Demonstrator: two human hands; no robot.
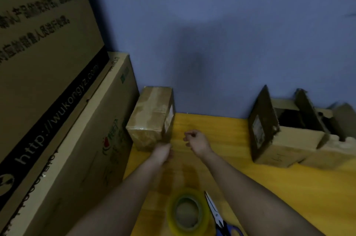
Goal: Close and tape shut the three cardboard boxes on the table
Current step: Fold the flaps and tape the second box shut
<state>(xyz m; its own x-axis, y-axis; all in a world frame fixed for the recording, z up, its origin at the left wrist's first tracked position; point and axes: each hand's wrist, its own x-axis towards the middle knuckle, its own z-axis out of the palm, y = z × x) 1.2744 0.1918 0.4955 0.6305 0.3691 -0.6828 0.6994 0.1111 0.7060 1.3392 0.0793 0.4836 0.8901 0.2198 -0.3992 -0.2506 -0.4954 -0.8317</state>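
Head view: taped box (152, 118) just beyond both empty, loosely curled hands, left (162, 152) and right (196, 141).

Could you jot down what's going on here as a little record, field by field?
Surface: yellow table against a blue wall
Taped box: closed, at the table's far left
Open boxes: two at the right, nearer one with flaps up
Tape roll: lying flat at the near edge
Scissors: beside the roll
Left hand: by the taped box; grip blurred
Right hand: loosely curled, holding nothing
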